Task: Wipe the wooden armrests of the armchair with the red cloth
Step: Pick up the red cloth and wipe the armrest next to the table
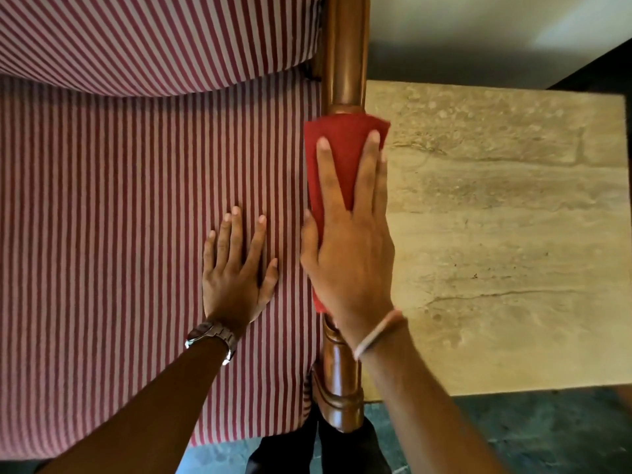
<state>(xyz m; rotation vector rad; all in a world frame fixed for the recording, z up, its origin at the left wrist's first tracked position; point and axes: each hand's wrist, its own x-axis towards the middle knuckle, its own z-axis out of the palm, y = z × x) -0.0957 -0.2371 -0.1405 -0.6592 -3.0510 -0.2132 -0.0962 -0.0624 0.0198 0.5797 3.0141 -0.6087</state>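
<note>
The armchair's right wooden armrest (344, 56) runs from top to bottom through the middle of the view, brown and glossy. A red cloth (343, 142) is draped over its middle part. My right hand (349, 248) lies flat on the cloth, fingers spread and pointing away from me, pressing it onto the wood. My left hand (236, 271) rests palm down on the red-and-white striped seat cushion (119, 234), just left of the armrest, holding nothing. A metal watch is on my left wrist and a thin band on my right.
A beige stone-topped side table (513, 234) stands right against the armrest on its right side. The striped back cushion (154, 39) fills the top left. Dark floor (513, 436) shows below, and a pale wall at the top right.
</note>
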